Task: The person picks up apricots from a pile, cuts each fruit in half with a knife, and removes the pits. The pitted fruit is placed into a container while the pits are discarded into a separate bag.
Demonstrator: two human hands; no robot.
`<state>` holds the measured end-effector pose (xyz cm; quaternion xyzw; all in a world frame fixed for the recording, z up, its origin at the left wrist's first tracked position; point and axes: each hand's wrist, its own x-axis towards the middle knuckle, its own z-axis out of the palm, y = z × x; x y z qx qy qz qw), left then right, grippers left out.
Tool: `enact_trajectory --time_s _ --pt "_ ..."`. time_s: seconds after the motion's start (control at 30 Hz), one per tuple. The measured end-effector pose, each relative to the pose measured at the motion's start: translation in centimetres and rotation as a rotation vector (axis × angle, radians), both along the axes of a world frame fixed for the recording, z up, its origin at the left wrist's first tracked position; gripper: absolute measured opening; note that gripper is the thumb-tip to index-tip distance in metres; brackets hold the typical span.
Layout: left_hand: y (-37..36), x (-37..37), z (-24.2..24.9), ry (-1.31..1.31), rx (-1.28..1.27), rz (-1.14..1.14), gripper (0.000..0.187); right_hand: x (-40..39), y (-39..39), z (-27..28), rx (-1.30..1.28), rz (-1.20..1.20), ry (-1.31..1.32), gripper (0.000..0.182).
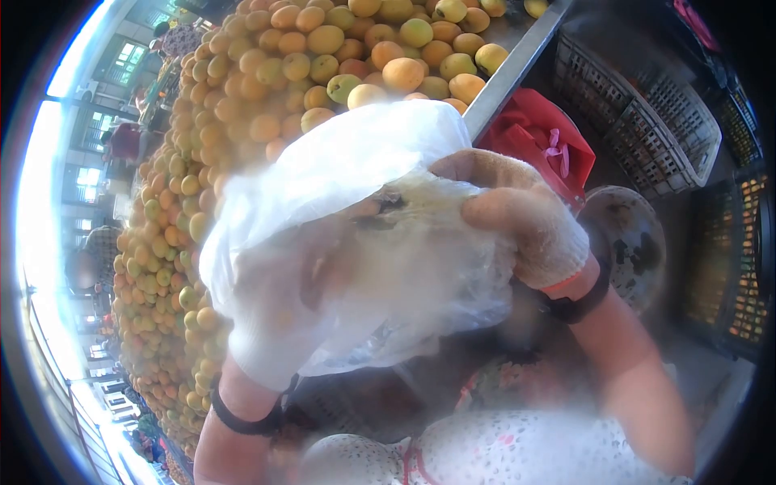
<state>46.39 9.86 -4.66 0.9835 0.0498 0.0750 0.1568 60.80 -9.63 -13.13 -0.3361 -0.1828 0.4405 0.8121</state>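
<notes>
A thin white plastic bag is stretched between my two hands in front of my chest, its mouth partly parted. My right hand, in a knitted work glove with bare fingertips, grips the bag's rim between thumb and fingers. On the other side my left hand, also in a pale glove, holds the bag; its fingers are blurred and partly covered by the film. What lies inside the bag is too smeared to make out. Just beyond it spreads a large heap of yellow-orange fruit that look like mangoes.
A metal edge borders the heap on the right. Beside it are a red plastic bag, a white plastic crate, a round dirty tub and dark crates. Other people are far off at left.
</notes>
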Motion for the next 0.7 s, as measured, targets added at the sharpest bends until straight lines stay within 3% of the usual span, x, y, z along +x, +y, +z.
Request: enact_trajectory --time_s 0.1,0.27,0.43,0.5,0.57,0.6,0.67,0.7 --pt "-0.4 0.6 -0.6 -0.099 -0.15 0.012 0.023 -0.1 0.0 -0.3 0.006 0.0 0.018 0.057" --pt "-0.8 1.5 -0.2 0.086 -0.067 0.074 0.027 -0.1 -0.2 0.2 -0.02 0.027 0.069 0.057" --pt "-1.4 1.9 -0.5 0.084 0.1 0.097 0.028 -0.1 -0.2 -0.3 -0.005 0.031 0.063 0.061" --pt "-1.3 1.8 -1.0 0.074 0.122 0.116 0.029 -0.1 -0.3 -0.7 0.072 0.074 0.07 0.054" --pt "-0.2 1.4 -2.3 -0.014 -0.635 0.308 0.033 0.0 -0.3 -0.8 0.077 0.076 0.078 0.054" --pt "0.2 1.0 -2.3 -0.013 -0.634 0.309 0.033 0.0 -0.3 -0.9 0.081 0.078 0.083 0.054" --pt "-0.6 2.0 -0.3 0.205 -0.04 0.132 0.035 0.1 -0.2 -1.1 0.087 0.079 0.082 0.053" --pt "-0.7 2.1 -0.4 0.206 -0.04 0.132 0.035 0.1 -0.1 -1.2 0.092 0.08 0.078 0.053"
